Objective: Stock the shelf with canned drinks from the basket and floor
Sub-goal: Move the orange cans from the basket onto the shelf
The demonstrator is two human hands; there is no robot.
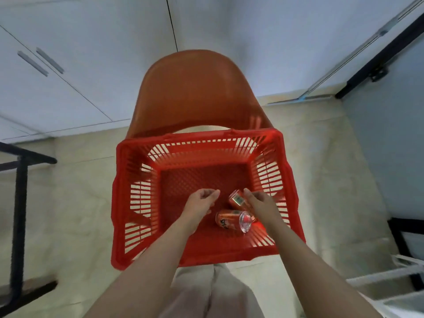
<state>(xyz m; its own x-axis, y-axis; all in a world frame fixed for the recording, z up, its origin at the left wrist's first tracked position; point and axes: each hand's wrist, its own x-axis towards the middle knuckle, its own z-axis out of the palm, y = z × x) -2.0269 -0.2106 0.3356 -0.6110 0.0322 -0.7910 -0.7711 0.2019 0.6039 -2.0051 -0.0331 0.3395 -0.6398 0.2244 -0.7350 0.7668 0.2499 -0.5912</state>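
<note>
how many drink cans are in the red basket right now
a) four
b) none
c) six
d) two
d: only two show, the near can and the far can, both lying on their sides on the floor of the red basket, close to the right hand.

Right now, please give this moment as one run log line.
stage: reaching into basket | left hand: empty | right hand: at far can, grip unclear | near can: lying on side | basket: on chair
</note>
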